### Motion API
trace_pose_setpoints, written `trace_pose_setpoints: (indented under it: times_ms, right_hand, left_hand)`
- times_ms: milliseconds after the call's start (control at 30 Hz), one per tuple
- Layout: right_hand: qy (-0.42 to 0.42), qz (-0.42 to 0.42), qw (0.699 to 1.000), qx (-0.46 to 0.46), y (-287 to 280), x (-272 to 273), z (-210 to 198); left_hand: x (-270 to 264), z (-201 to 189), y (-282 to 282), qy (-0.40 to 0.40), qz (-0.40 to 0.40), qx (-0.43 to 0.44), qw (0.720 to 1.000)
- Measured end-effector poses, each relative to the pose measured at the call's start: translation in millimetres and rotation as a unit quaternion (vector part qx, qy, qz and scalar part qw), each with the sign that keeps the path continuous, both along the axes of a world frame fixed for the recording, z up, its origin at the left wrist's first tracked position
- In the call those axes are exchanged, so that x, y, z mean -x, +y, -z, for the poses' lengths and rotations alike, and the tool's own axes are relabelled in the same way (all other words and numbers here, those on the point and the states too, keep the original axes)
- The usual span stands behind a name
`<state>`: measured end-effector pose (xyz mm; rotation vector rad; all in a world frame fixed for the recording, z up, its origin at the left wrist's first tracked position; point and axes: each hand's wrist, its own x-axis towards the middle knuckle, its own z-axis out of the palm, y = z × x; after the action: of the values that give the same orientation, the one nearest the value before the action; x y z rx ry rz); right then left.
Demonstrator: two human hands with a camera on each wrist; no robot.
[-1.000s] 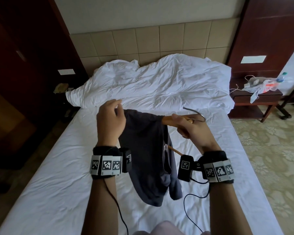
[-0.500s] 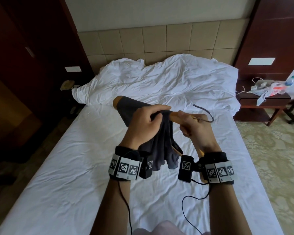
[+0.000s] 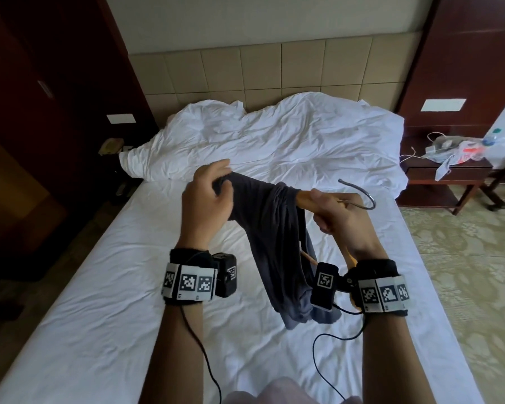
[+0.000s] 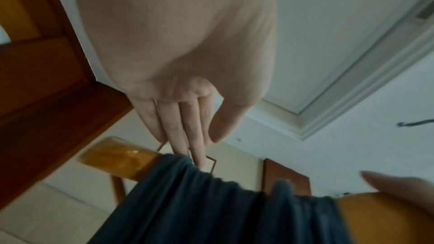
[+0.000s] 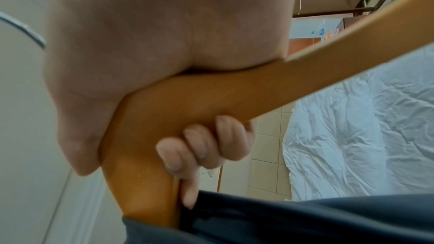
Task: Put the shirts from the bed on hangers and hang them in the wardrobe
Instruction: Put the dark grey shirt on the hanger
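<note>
Above the white bed (image 3: 105, 287), held up in both hands: dark shirt (image 3: 271, 243) and wooden hanger (image 3: 305, 198).

Left of the bed: dark wooden wardrobe panelling (image 3: 41, 112), a telephone (image 3: 110, 145) low beside it near the bed's head.

Left hand (image 3: 207, 199) at the left end of the hanger, over the gathered shirt fabric. From the left wrist view: fingers (image 4: 185, 127) straight and close together, tips touching the top of the bunched cloth, thumb apart from them; bare hanger end poking out beyond the fabric. Cannot tell from the head view whether any fold is pinched.

Shirt threaded onto the left arm of the hanger, bunched up near the middle, remainder hanging down in folds above the bed without clearly touching the sheet.

Right hand (image 3: 337, 217) at the middle of the hanger, fingers (image 5: 206, 146) curled round the wood just beside the shirt's edge, thumb on top. Metal hook (image 3: 362, 196) sticking out beyond the knuckles, toward the right side of the bed.

Toward the head of the bed: crumpled white duvet (image 3: 274, 141) against the tiled headboard (image 3: 274, 74).

Right of the bed: wooden nightstand (image 3: 449, 173) carrying a plastic bag (image 3: 461, 148) and cables; patterned carpet (image 3: 464, 272) below.
</note>
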<state>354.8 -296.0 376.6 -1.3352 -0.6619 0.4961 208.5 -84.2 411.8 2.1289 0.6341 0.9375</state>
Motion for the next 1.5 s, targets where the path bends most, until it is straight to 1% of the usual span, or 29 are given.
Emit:
trace_pose_setpoints:
  times_ms: [100, 133, 167, 233, 300, 333, 400, 467, 533, 600, 633, 700, 767, 833, 933, 1133, 1300, 1400, 1500]
  right_hand:
    - [-0.012, -0.009, 1.0, 0.0, 6.0, 2.5, 0.7]
    - [-0.012, -0.014, 1.0, 0.0, 8.0, 3.3, 1.4]
    - [-0.01, -0.019, 1.0, -0.001, 8.9, 4.2, 2.0]
    - [0.0, -0.018, 1.0, -0.009, 9.1, 5.1, 3.1]
    - [0.019, -0.003, 1.0, -0.013, 6.5, 3.6, 5.1]
    - [0.024, 0.0, 1.0, -0.012, 4.6, 2.5, 5.8]
    - [0.018, -0.004, 1.0, -0.015, 1.4, 0.9, 5.4]
    - [0.017, -0.019, 1.0, -0.018, -0.6, 0.1, 3.7]
    - [0.023, -0.031, 0.999, -0.015, -2.1, 0.4, 1.7]
    - [0.018, -0.045, 0.999, -0.011, -0.8, 1.4, 2.2]
    - [0.013, -0.054, 0.998, -0.009, 1.1, 2.8, 3.1]
    - [0.004, -0.069, 0.998, -0.005, 6.9, 8.2, 3.0]
    - [0.002, -0.071, 0.997, -0.008, 14.4, 13.3, 1.2]
    - [-0.014, -0.074, 0.997, -0.009, 19.2, 16.2, -0.6]
    - [-0.067, -0.083, 0.994, -0.015, 17.3, 16.5, -1.4]
    - [-0.119, -0.133, 0.981, 0.081, 0.6, 0.5, 3.5]
    - [-0.11, -0.108, 0.987, 0.043, 3.8, 4.6, 4.6]
    - [-0.092, -0.119, 0.988, 0.024, 8.6, 8.2, 5.5]
    - [-0.072, -0.123, 0.99, 0.014, 11.5, 11.2, 7.8]
  left_hand:
    - [-8.8, -5.5, -21.5, 0.0, 0.121, 0.032, 0.992]
    - [-11.3, -8.8, -29.8, 0.008, 0.158, 0.029, 0.987]
    - [-13.0, -12.0, -37.0, 0.013, 0.186, 0.018, 0.982]
    - [-14.9, -16.6, -43.1, 0.009, 0.212, 0.013, 0.977]
    - [-12.6, -20.1, -38.0, -0.004, 0.209, 0.042, 0.977]
    - [-10.3, -20.8, -32.6, -0.009, 0.198, 0.042, 0.979]
    - [-4.0, -20.2, -19.9, 0.009, 0.173, 0.008, 0.985]
    - [1.4, -18.1, -11.2, 0.078, 0.165, -0.016, 0.983]
    - [4.2, -16.1, -8.7, 0.158, 0.153, -0.06, 0.974]
    - [2.8, -15.8, -13.2, 0.199, 0.139, -0.12, 0.963]
    - [1.0, -15.6, -17.4, 0.218, 0.136, -0.135, 0.957]
    - [-4.5, -16.3, -29.4, 0.264, 0.15, -0.118, 0.946]
    - [-11.3, -12.9, -38.6, 0.29, 0.176, -0.097, 0.936]
    - [-15.3, -9.7, -40.5, 0.292, 0.197, -0.082, 0.932]
    - [-14.5, -8.2, -35.7, 0.274, 0.201, -0.048, 0.939]
    - [-1.9, -8.7, -20.8, 0.243, 0.16, -0.047, 0.956]
    - [0.6, -12.1, -28.3, 0.209, 0.175, -0.024, 0.962]
    - [-2.8, -15.9, -38.7, 0.184, 0.173, -0.043, 0.967]
    - [-3.0, -17.7, -41.0, 0.184, 0.165, -0.061, 0.967]
